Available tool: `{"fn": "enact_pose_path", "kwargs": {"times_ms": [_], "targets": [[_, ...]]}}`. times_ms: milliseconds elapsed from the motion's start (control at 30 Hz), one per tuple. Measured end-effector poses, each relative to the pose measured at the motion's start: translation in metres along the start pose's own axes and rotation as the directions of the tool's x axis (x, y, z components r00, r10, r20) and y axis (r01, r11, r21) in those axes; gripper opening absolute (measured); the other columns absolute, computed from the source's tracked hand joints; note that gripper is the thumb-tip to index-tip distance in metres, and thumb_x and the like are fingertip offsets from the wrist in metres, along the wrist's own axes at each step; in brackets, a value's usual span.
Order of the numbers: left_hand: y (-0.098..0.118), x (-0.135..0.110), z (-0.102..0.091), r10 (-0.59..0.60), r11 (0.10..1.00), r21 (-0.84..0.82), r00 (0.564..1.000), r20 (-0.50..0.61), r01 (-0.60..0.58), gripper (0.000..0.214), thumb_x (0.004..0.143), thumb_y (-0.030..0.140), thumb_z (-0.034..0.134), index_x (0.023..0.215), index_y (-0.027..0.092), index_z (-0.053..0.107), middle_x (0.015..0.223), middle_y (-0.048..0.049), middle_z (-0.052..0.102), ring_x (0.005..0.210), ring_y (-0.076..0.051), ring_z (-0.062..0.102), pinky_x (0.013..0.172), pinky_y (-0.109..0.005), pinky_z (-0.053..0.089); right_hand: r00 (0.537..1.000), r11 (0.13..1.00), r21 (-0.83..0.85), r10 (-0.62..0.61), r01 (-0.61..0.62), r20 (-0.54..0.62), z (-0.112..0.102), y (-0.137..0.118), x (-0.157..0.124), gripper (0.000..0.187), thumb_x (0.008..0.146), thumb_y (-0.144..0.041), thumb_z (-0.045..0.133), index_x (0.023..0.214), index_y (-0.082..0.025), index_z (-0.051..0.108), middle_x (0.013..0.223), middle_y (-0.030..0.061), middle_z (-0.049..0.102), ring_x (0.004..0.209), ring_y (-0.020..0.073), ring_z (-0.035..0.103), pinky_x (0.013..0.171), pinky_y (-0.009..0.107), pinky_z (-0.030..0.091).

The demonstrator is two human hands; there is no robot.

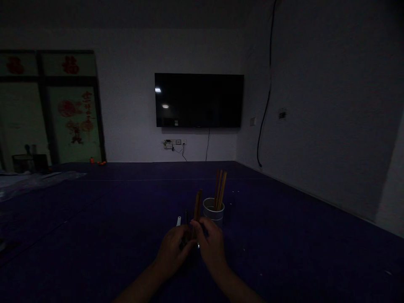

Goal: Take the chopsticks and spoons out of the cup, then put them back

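Note:
Between my two hands, a few brown wooden chopsticks (198, 205) stand nearly upright. My right hand (212, 242) pinches them at mid-length with thumb and fingers. My left hand (173, 248) closes around their lower part, its thumb reaching toward the right hand; the lower ends are hidden. Just behind the right hand, a grey metal cup (213, 213) holds several more chopsticks (221, 191) leaning to its right side. A white handle (179, 221) sticks up behind my left hand, and a thin dark stick (186, 216) shows beside it; what they belong to is hidden.
The dim room has a dark blue floor covering (126, 235). A television (199, 101) hangs on the far wall above sockets (175, 142) and cables. A black cable (265, 113) runs down the right wall. Plastic sheeting (38, 183) lies at left, near small orange objects (101, 163).

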State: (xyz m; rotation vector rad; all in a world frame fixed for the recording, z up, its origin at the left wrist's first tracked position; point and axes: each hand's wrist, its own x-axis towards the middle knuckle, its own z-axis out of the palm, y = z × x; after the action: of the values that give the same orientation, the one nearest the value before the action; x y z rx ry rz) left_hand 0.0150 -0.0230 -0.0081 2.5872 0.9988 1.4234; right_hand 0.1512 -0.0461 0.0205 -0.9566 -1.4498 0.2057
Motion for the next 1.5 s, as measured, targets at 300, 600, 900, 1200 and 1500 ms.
{"fn": "enact_pose_path", "kwargs": {"times_ms": [300,600,900,1200,1500], "targets": [[0.0011,0.0022,0.0009,0.076,0.996,0.044,0.996,0.054,-0.078,0.023,0.092,0.031,0.040,0.083,0.018,0.057,0.075,-0.0053,0.063,0.070,-0.017,0.058,0.064,-0.028,0.047,0.999,0.999,-0.002,-0.037,0.037,0.024,0.0001,0.0000,0.0003,0.034,0.089,-0.043,0.047,0.065,-0.020,0.057,0.061,-0.0009,0.059,0.058,0.0133,0.053,0.055,0.024,0.040],[-0.0018,0.0023,0.0014,0.084,0.989,0.110,0.984,0.156,-0.101,0.026,0.094,0.032,0.034,0.089,0.018,0.055,0.082,-0.0064,0.064,0.075,-0.018,0.058,0.067,-0.030,0.046,0.995,0.998,-0.038,-0.040,0.043,0.092,-0.0018,0.0030,-0.0008,0.033,0.090,-0.042,0.046,0.070,-0.020,0.059,0.065,0.0004,0.063,0.063,0.0144,0.058,0.056,0.024,0.040],[-0.0061,0.0016,0.0032,0.112,0.990,0.058,0.975,0.192,-0.125,0.026,0.094,0.031,0.035,0.094,0.019,0.058,0.083,-0.0067,0.063,0.079,-0.018,0.058,0.073,-0.029,0.047,0.994,0.997,-0.064,-0.046,0.052,0.102,-0.0019,0.0061,-0.0030,0.033,0.091,-0.043,0.043,0.073,-0.020,0.060,0.066,0.0005,0.064,0.062,0.0141,0.058,0.057,0.024,0.040],[-0.0069,0.0018,0.0044,0.114,0.991,0.047,0.974,0.194,-0.126,0.026,0.094,0.031,0.036,0.094,0.018,0.058,0.084,-0.0067,0.064,0.080,-0.017,0.059,0.074,-0.029,0.048,0.990,0.995,-0.082,-0.042,0.053,0.132,-0.0015,0.0093,-0.0039,0.036,0.092,-0.046,0.041,0.071,-0.020,0.057,0.064,0.0003,0.062,0.060,0.0141,0.057,0.057,0.024,0.039],[-0.0013,0.0064,-0.0050,0.139,0.987,0.040,0.957,0.255,-0.154,0.024,0.093,0.029,0.035,0.097,0.018,0.057,0.088,-0.0078,0.064,0.082,-0.018,0.059,0.075,-0.030,0.048,0.982,0.968,-0.190,-0.141,0.164,0.129,-0.0030,0.0085,-0.0055,0.033,0.093,-0.040,0.041,0.072,-0.020,0.057,0.064,0.0009,0.060,0.061,0.0143,0.057,0.059,0.025,0.041]]}}
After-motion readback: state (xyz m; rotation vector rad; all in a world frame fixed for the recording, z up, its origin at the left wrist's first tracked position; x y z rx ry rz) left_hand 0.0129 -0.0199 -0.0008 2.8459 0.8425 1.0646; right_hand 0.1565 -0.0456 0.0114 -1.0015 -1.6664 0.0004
